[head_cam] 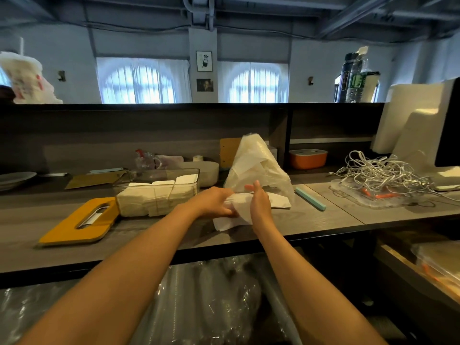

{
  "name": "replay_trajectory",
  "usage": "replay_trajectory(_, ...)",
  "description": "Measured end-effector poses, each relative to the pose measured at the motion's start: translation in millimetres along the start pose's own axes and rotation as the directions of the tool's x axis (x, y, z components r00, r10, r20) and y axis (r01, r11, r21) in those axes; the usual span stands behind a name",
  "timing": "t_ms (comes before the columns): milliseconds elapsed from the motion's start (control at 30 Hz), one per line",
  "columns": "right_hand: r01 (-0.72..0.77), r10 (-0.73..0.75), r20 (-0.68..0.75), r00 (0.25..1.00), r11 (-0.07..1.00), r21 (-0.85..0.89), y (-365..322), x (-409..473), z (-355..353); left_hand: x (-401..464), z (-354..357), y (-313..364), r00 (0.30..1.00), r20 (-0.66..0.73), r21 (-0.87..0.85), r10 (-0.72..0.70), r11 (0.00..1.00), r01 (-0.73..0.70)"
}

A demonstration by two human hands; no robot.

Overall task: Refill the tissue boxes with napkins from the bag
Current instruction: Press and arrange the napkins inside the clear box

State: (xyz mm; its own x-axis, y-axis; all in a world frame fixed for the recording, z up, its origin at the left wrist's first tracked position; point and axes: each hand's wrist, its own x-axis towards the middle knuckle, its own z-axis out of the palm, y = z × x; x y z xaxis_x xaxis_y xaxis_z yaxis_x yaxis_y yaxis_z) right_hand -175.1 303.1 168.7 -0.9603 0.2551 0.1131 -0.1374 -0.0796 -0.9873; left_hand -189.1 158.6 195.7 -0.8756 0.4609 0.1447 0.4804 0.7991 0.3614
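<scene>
Left hand (216, 201) curls its grip round a wad of napkins (239, 207); right hand (258, 202), fingers straight and open, presses their far side above the tabletop (311, 215).

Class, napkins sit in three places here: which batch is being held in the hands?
The loose napkins between both hands, at the counter's front edge; the others sit in the clear box and the plastic bag.
</scene>
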Motion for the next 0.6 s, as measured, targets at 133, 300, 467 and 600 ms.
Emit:
replay_trajectory(133,-0.012,0.005,0.062,0.998,0.994,0.112,-2.5,-6.7,-1.0,0.1,-14.6,5.9,0.99,-0.061,-0.302,-0.13,0.947,0.106)
replay_trajectory(300,-0.004,-0.011,0.153,0.988,0.995,0.101,-4.1,-6.8,-0.1,0.0,-13.1,9.4,0.91,0.045,-0.624,-0.412,0.7,0.348)
replay_trajectory(467,-0.004,0.004,0.071,0.997,1.0,0.002,-5.5,-5.5,-0.3,2.4,4.4,12.6,0.883,0.207,-0.792,-0.421,0.457,0.404)
replay_trajectory(600,-0.141,0.119,0.159,0.98,0.981,0.133,-13.0,-11.8,1.5,7.0,19.3,34.4,0.867,0.129,-0.831,-0.482,0.425,0.36)
